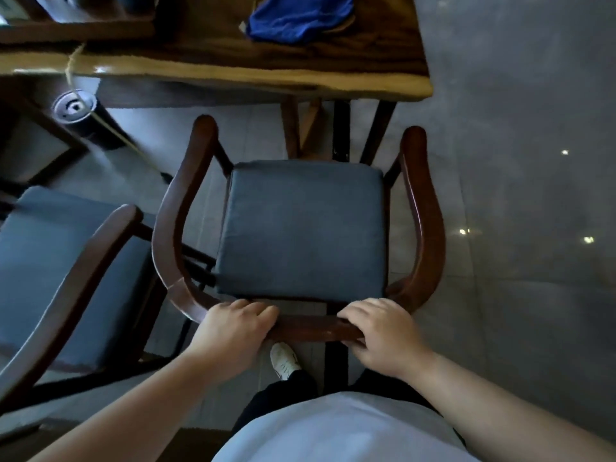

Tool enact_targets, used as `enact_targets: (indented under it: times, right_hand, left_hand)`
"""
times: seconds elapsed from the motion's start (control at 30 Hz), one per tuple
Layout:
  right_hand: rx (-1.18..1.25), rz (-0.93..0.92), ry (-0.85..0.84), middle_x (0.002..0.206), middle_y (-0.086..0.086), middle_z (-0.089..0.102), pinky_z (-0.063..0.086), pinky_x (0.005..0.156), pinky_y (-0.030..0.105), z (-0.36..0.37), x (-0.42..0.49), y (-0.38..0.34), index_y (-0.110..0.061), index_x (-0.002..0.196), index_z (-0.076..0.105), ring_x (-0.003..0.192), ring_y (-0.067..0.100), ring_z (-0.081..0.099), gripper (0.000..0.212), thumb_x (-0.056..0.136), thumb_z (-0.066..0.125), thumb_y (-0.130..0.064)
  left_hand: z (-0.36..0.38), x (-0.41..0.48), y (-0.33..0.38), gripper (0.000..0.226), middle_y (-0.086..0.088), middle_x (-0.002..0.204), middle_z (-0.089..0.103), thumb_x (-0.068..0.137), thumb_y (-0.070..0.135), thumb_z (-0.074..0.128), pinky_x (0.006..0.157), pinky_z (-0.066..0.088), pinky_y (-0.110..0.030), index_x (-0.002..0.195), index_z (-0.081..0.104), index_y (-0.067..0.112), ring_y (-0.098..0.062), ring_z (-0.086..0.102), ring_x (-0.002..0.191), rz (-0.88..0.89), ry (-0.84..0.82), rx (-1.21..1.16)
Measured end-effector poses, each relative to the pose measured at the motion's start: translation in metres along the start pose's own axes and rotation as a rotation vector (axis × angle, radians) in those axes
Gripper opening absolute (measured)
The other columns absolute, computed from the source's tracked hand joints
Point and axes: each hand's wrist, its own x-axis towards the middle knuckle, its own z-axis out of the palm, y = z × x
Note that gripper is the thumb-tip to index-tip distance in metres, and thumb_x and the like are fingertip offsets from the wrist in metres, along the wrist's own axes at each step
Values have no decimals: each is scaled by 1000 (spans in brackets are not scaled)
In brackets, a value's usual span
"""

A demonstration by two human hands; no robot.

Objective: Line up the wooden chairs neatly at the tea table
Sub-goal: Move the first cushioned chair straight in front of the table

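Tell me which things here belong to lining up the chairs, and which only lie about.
Belong to the job:
held chair, both hands on its back rail
second chair
tea table
left hand
right hand

Lying about:
blue cloth
round metal canister

A chair [300,225] stood at the centre, its open front facing twelve o'clock toward the tea table [233,75], with a gap of floor [516,195] between them. On the chair lay a seat cushion [301,228]. At six o'clock, the left hand [233,331] and right hand [380,331] rested side by side on the chair's back rail [310,328], with a shoe [283,360] on the floor below between them. A second chair [66,278] stood at eight o'clock, just beside the first. On the table at twelve o'clock lay a cloth [300,16]. A round canister [75,106] sat at ten o'clock, under the table edge
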Motion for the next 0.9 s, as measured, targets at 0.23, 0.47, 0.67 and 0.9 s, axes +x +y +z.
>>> enact_targets:
  times: [0.23, 0.47, 0.67, 0.9]
  right_hand:
    - [-71, -7, 180, 85, -9, 72, 51, 58, 33, 15, 8, 3, -24, 84, 70, 73, 19, 66, 25, 73, 72, -46]
    - [-55, 2, 228, 75, -8, 67, 48, 53, 33, 29, 40, -15, -25, 81, 66, 68, 18, 65, 31, 80, 69, -56]
    - [-88, -34, 248, 74, -7, 67, 49, 50, 34, 10, 60, -9, -25, 81, 64, 66, 19, 65, 33, 76, 69, -57]
    - [-124, -57, 209, 75, -9, 67, 48, 50, 32, -3, 59, 6, -27, 80, 64, 65, 15, 65, 32, 80, 65, -59]
  left_hand:
    - [-4, 7, -13, 26, 6, 57, 60, 51, 19, 76, 39, 41, -27, 69, 58, 21, -24, 62, 53, 71, 14, 43]
    - [-11, 12, -57, 28, 10, 57, 61, 54, 31, 83, 40, 32, -22, 68, 59, 25, -20, 60, 47, 101, 56, 130]
    - [-26, 29, -68, 24, 7, 74, 67, 76, 46, 68, 47, 31, -27, 86, 62, 26, -22, 65, 63, 98, 101, 178]
    - [-25, 37, -55, 31, 6, 56, 60, 57, 37, 83, 40, 34, -24, 70, 58, 24, -23, 58, 44, 66, 117, 124]
